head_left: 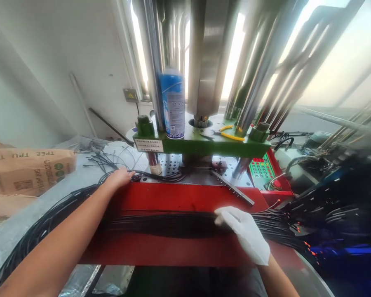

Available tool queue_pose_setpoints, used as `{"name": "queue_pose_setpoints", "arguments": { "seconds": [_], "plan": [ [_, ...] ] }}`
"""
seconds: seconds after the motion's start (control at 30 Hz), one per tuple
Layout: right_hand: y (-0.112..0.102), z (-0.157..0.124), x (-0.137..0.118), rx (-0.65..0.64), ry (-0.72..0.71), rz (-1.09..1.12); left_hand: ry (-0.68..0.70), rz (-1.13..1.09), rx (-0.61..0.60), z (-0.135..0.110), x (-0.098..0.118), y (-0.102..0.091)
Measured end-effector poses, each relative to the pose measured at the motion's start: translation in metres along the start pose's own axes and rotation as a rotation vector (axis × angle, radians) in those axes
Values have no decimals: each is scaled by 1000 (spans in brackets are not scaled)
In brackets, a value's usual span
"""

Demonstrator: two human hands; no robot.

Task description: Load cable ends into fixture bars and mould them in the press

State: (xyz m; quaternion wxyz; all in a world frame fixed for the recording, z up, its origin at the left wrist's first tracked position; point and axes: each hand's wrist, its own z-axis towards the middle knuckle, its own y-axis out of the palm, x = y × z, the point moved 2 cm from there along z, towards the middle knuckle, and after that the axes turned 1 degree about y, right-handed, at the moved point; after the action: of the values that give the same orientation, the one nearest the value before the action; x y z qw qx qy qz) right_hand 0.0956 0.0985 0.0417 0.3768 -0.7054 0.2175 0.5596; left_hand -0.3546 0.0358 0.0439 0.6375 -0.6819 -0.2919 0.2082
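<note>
My bare left hand (120, 178) reaches to the left front of the press, its fingers closed on black cables (160, 176) that run to the base of the press. My right hand (243, 231), in a white glove, rests at the right part of a long bundle of black cables (170, 224) on the red table (160, 251). Its fingertips are curled against the bundle, pinching cables at its upper edge; the exact grip is partly hidden. Orange tips (307, 246) show at the bundle's right end. A metal bar with a row of pins (233, 189) lies behind my right hand.
On the green press plate (191, 147) stand a blue spray can (173, 105) and yellow-handled pliers (231, 134). A control panel (262, 171) is at the right. Paper sacks (31, 171) and more cables (46, 225) lie to the left. Steel columns (154, 66) rise behind.
</note>
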Motion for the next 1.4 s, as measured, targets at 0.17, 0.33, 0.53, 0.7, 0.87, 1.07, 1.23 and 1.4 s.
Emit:
{"name": "queue_pose_setpoints", "arguments": {
  "seconds": [0.17,0.33,0.53,0.7,0.87,1.07,1.23,1.4],
  "plan": [
    [-33,36,13,115,2,-288,104,2,8,-13,8,5],
    [-77,105,57,227,100,-868,255,-88,-44,-45,11,-3],
    [-75,108,78,2,-11,-1000,332,-160,-263,-96,-1,-3],
    [-52,83,66,-71,-138,-953,392,-170,-416,-111,6,2],
    [-33,74,54,-77,-178,-943,421,-172,-515,-102,15,8],
    [-27,74,46,-36,-90,-984,463,-234,-632,-99,14,12],
    [-23,80,42,-52,-27,-1006,455,-330,-618,-99,10,15],
    [-9,77,20,58,-124,-928,413,-518,-645,-97,4,16]
  ]
}}
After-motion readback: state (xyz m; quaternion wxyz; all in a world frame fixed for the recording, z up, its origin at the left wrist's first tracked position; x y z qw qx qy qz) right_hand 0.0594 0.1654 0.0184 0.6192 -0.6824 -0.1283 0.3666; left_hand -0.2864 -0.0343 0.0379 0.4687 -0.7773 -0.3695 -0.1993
